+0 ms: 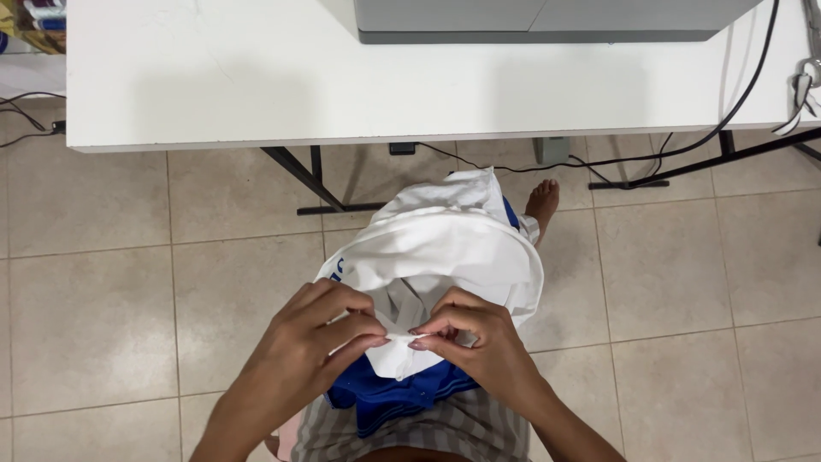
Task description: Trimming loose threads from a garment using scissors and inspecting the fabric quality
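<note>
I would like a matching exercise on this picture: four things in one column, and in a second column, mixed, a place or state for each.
Things:
1. white garment
2. blue cloth
3. black cable
4. bare foot

Places or states:
A. on the tiled floor under the table edge
B. hangs from the white table down to the floor
C. pinched by the left hand and right hand
D. on the lap, below the hands

Pairs: 1-C, 2-D, 3-B, 4-A
</note>
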